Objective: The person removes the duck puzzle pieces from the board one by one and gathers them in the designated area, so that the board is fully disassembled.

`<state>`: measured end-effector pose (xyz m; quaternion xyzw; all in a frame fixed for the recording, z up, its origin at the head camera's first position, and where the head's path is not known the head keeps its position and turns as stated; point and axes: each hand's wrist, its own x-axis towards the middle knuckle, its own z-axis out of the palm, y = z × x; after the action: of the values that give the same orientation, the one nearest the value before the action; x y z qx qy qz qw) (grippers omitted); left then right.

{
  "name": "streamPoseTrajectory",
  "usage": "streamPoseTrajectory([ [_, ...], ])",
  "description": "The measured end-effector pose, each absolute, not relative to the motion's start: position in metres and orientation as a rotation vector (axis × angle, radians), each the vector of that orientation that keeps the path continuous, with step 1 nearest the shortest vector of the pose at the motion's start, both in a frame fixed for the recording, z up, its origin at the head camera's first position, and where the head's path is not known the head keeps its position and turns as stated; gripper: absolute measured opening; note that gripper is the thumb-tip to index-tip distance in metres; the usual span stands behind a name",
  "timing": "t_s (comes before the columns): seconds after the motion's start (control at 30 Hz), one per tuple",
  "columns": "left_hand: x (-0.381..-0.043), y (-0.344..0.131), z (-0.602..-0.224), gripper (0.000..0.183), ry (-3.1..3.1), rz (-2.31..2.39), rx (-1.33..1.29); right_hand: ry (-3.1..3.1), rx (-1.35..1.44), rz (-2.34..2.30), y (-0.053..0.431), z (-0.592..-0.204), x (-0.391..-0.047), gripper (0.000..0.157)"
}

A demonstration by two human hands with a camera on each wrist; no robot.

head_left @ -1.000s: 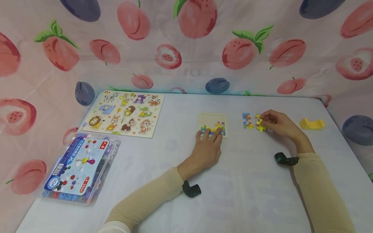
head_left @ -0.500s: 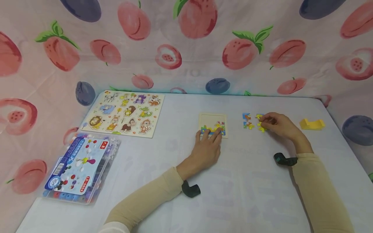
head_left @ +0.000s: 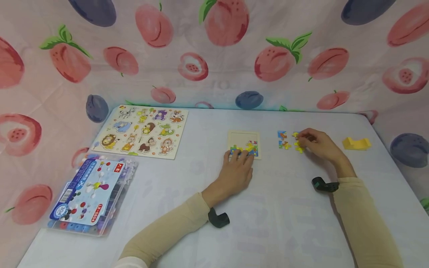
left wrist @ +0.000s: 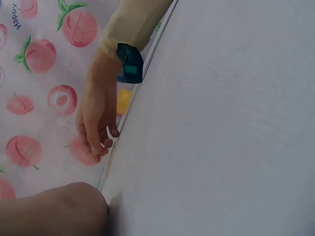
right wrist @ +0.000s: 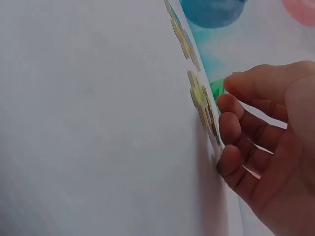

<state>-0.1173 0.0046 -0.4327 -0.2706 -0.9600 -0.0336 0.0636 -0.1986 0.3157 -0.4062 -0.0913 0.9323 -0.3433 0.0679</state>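
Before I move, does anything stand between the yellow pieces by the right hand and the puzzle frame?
Yes: blue-edged pieces lie between, and the left hand covers part of the puzzle frame's near edge.

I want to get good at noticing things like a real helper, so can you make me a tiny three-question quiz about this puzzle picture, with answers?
1. True or false: the puzzle tray is completely full.
2. What is nearest the right grip?
A. animal board
B. loose puzzle pieces
C. plastic box
3. Fill the gap: the ____ grip reaches over the tray's near edge.

Key: 1 false, its far part is bare; 2 B; 3 left grip.
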Motion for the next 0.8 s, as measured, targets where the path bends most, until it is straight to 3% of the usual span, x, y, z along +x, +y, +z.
streamPoseTrajectory([
  [0.8,-0.121,0.004,-0.437,0.044,-2.925,-0.122,-0.827,2.652,-0.627,-1.161,0.224,-0.410,-0.212,0.015],
])
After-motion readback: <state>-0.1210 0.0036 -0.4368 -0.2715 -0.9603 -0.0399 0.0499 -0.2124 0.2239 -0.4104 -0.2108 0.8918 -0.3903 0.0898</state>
